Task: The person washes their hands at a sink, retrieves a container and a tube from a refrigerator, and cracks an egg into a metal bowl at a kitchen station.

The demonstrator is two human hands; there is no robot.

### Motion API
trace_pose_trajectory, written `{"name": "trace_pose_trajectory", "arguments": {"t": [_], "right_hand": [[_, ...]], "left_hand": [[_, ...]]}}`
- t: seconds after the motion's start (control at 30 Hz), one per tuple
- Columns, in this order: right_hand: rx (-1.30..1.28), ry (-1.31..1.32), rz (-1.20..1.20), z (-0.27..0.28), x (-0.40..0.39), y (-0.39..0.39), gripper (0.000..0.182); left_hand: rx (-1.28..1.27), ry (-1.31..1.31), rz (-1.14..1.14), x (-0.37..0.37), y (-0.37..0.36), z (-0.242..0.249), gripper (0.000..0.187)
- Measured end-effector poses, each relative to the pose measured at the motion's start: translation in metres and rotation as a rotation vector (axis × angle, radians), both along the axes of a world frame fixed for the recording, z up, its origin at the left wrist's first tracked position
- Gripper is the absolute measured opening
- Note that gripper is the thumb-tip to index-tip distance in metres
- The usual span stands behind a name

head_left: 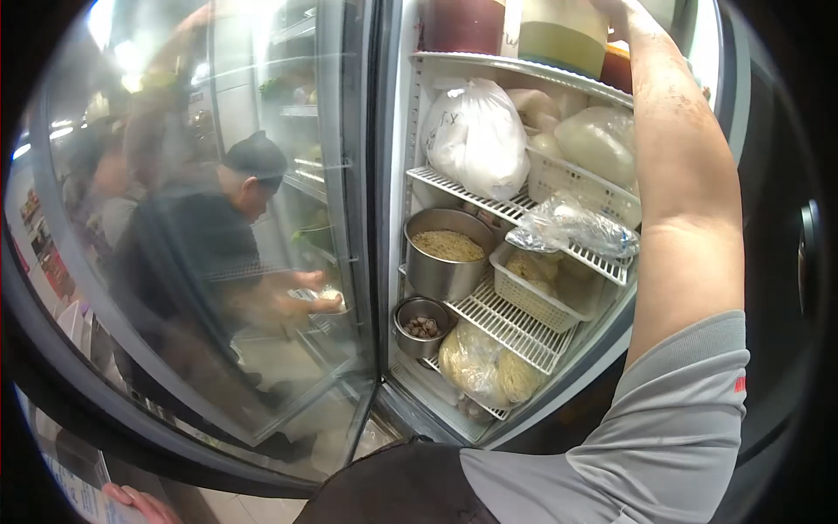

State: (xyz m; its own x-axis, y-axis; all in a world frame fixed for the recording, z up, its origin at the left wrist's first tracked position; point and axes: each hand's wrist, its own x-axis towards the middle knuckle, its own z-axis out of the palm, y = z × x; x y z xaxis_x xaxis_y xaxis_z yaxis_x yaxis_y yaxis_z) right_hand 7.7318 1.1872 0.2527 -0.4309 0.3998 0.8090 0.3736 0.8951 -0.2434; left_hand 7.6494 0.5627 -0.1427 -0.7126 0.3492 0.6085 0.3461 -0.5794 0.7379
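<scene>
My right arm reaches up across the open fridge, and my right hand (616,12) is at the top edge beside a container of green liquid (563,44); its fingers are mostly out of frame. A container of dark red liquid (463,26) stands left of it on the top shelf (524,63). At the bottom left corner, my left hand (140,504) has its fingers bent against a pale, printed item (83,493), which is partly cut off and hard to make out.
The glass door (218,349) stands open at left. Through it shows a person in dark clothes (188,236), hands around something small. Lower shelves hold a white bag (478,140), a metal pot (445,271), a smaller pot (422,348), a basket (532,301) and bagged food (476,362).
</scene>
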Motion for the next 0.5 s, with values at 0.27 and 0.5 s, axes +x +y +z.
{"name": "trace_pose_trajectory", "arguments": {"t": [0.27, 0.5], "right_hand": [[-0.095, 0.081, 0.166, -0.005, 0.037, -0.052, 0.054], [-0.320, 0.174, 0.484, -0.024, 0.062, -0.110, 0.060]], "left_hand": [[0.016, -0.144, 0.050, -0.022, -0.016, -0.010, 0.039], [-0.043, -0.055, 0.258, -0.037, 0.004, -0.010, 0.042]]}}
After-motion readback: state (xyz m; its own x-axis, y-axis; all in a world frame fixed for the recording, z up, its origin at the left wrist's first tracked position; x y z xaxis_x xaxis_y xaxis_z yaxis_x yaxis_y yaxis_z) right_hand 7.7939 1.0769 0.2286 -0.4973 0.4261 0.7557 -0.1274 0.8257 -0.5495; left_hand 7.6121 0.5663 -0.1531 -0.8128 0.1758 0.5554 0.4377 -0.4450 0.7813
